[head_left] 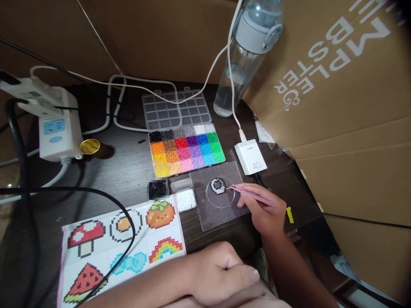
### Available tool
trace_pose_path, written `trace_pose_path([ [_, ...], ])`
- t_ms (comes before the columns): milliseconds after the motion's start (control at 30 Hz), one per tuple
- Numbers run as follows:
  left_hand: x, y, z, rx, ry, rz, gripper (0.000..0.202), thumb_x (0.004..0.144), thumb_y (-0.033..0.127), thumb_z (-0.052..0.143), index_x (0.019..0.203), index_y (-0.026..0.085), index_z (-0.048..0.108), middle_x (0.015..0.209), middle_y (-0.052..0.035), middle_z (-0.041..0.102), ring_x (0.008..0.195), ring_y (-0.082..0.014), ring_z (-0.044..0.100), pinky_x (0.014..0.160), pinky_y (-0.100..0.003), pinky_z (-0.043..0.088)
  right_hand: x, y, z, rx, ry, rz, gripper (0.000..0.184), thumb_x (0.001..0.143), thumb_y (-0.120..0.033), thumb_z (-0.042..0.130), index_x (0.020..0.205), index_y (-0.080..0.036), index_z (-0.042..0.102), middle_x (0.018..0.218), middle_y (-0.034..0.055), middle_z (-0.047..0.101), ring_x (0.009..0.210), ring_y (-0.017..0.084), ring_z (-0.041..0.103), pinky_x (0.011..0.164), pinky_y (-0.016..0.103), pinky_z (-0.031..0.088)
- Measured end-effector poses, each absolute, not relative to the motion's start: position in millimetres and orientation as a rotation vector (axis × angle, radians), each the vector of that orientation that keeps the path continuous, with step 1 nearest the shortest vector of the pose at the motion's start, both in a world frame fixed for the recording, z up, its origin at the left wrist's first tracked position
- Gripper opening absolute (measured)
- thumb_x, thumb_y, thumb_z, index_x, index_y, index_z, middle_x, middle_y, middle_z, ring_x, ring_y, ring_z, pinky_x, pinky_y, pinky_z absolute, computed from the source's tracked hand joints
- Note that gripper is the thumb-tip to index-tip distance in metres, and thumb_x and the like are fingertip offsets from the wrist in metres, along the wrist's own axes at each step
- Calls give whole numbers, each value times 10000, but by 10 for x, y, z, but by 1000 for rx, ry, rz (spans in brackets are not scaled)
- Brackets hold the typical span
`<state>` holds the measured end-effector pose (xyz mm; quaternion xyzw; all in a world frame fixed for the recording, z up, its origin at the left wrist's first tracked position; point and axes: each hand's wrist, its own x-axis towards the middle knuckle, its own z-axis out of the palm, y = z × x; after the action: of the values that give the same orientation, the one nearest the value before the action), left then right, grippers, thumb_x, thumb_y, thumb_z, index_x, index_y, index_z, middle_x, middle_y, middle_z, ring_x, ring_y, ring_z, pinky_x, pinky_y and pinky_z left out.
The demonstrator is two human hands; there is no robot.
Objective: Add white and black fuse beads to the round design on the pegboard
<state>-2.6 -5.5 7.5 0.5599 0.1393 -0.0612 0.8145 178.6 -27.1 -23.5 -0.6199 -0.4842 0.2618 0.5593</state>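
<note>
Pink tweezers (257,197) are pinched in my right hand (265,209), their tips beside a small ring of black and white fuse beads (218,186). That ring sits on a clear square pegboard (205,216), inside the upper part of a larger round outline. Low in view, my left hand (223,271) rests with its fingers curled in, away from the board; no object shows in it. A small clear box of white beads (186,200) stands just left of the pegboard. Next to it is a blurred-out dark patch (157,188).
A sorted bead box (192,169) lies behind the board, its clear lid (176,109) folded back. A pattern sheet (105,265) covers the front left. Around these stand a water bottle (231,85), a white charger (251,157), a power strip (59,128), cables and cardboard walls (346,141).
</note>
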Motion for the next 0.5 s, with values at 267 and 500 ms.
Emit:
trace_pose_path([
  [267,12,-45,96,1147,263,-108,505,880,230,503,457,176,234,466,75,153,423,-22,143,389,-227,128,1768,-270,-232,-1504,-1155,594,233,844,-88,667,1004,-224,769,885,43,773,562,118,683,611,282,600],
  [500,-8,-77,50,1136,249,-124,470,805,143,532,443,179,236,484,80,119,422,-16,126,385,-213,115,1766,-275,-222,-1483,-1148,584,219,844,-94,668,996,-216,767,860,40,771,571,124,686,637,298,603],
])
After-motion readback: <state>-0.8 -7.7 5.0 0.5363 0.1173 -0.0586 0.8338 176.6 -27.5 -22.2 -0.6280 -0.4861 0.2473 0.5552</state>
